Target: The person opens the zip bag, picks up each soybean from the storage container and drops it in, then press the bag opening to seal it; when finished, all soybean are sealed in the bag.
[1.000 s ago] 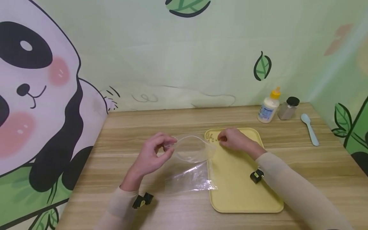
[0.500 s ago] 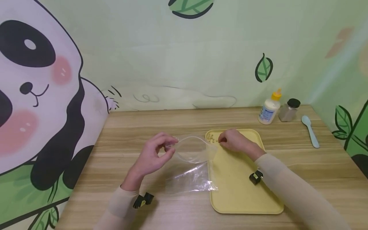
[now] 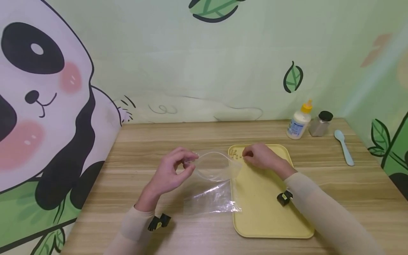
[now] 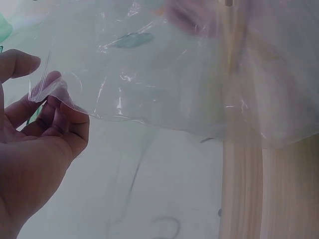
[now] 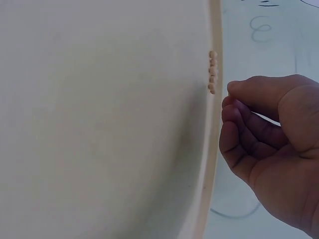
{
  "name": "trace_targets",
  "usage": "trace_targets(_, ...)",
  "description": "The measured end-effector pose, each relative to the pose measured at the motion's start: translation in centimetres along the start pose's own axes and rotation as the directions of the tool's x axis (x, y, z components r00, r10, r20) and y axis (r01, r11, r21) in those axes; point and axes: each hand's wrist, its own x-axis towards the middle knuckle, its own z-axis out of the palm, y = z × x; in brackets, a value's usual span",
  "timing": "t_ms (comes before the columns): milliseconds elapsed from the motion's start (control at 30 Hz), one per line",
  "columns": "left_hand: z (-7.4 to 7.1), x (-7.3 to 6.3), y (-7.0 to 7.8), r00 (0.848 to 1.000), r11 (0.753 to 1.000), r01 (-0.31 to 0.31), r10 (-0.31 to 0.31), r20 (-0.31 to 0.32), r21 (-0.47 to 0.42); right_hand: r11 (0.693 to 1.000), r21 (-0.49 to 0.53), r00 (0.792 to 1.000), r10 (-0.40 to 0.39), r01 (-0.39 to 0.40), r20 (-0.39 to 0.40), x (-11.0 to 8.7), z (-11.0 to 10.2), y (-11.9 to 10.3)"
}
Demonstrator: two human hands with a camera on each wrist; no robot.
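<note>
My left hand (image 3: 172,171) pinches the left edge of a clear zip bag (image 3: 208,198) between bent fingers and thumb. The bag's mouth gapes, and its right side overlaps the yellow tray (image 3: 264,209). In the left wrist view the clear film (image 4: 149,84) stretches away from the fingers. Several small round beige beans (image 3: 234,153) lie in the tray's far left corner. Right beside them is my right hand (image 3: 259,156), fingers curled and thumb tip against the index fingertip. In the right wrist view the beans (image 5: 213,72) show close to that fingertip; no bean shows between the fingertips.
Behind the tray stand a white bottle with an orange cap (image 3: 299,122) and a small jar with a black lid (image 3: 321,124). A light blue spoon (image 3: 344,147) lies to their right. A printed wall (image 3: 191,71) rises at the wooden table's (image 3: 153,134) far edge.
The head view has shifted slightly, moving the scene a little down. Both hands, the bag and the tray keep nearly the same places relative to one another.
</note>
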Motion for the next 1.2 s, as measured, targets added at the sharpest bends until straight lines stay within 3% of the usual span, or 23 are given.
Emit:
trace_targets(767, 0.1, 0.0, 0.0, 1.0, 1.0, -0.018, 0.018, -0.002, 0.001, 0.996, 0.087, 0.984, 0.0, 0.015, -0.177, -1.5, -2.8, -3.0)
trace_targets(1200, 0.0, 0.0, 0.0, 1.0, 1.0, -0.015, 0.015, -0.002, 0.002, 0.977, 0.114, 0.945, -0.137, 0.178, -0.297, -2.2, -4.7, -6.4)
